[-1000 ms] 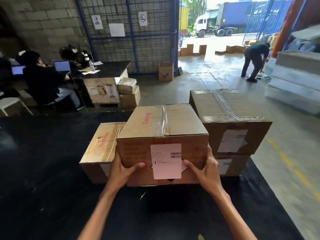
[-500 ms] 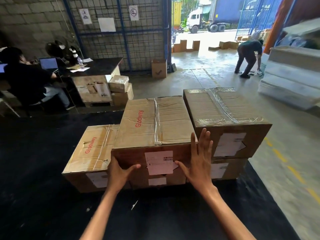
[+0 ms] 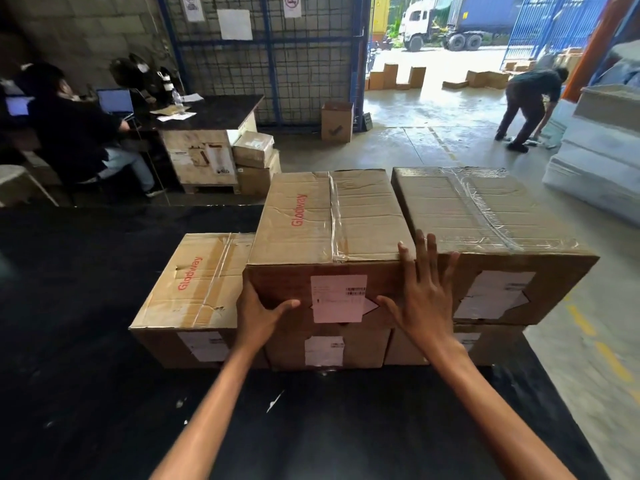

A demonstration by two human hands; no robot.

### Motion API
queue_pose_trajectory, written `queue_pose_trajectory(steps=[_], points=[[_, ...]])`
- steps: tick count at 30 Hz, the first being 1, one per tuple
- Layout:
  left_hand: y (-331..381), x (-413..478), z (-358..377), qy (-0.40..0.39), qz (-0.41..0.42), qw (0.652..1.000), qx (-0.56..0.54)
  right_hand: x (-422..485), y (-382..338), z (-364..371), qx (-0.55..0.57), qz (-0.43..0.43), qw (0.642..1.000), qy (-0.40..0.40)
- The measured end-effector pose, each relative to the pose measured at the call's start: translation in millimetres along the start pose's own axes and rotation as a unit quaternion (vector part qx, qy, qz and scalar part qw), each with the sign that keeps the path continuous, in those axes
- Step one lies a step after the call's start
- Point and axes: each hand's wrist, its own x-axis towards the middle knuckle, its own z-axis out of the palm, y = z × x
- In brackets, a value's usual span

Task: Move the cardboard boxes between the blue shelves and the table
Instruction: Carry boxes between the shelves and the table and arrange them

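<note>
Brown cardboard right in front of me: the top Glodway box (image 3: pixel 329 216) sits on a bottom box (image 3: pixel 325 351), mid-stack on the black table (image 3: pixel 86 393). My left hand (image 3: pixel 258 315) holds its front left corner, thumb laid across the front face, fingers wrapped round the side (those I cannot see). My right hand (image 3: pixel 420 299) lies flat on the front face by the right edge, fingers straight and spread wide, tips reaching the top edge. The white label (image 3: pixel 337 298) shows between my two thumbs. The left Glodway box (image 3: pixel 197 282) sits lower, touching on the left. The tape-wrapped box (image 3: pixel 485 213) stands just beside on the right, itself stacked on another.
</note>
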Motion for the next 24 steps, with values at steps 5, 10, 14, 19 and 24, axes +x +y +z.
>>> queue_pose_trajectory(steps=[5, 10, 14, 19, 24], points=[[-1, 1, 1, -0.006, -0.006, 1.000, 0.028, -2, 7, 2, 0.010, -0.006, 1.000, -0.019], [0, -12, -4, -0.016, -0.014, 1.000, 0.020, -6, 4, -9, 0.026, -0.012, 1.000, -0.006], [-12, -44, -23, -0.008, 0.001, 0.998, 0.062, -23, -36, -21, 0.097, -0.064, 0.993, 0.014], [-48, -103, -83, 0.026, 0.009, 0.984, 0.178, -54, -129, -12, 0.255, -0.164, 0.950, -0.069], [-88, -190, -181, 0.095, -0.035, 0.949, 0.298, -91, -248, 3, 0.304, -0.275, 0.891, -0.195]])
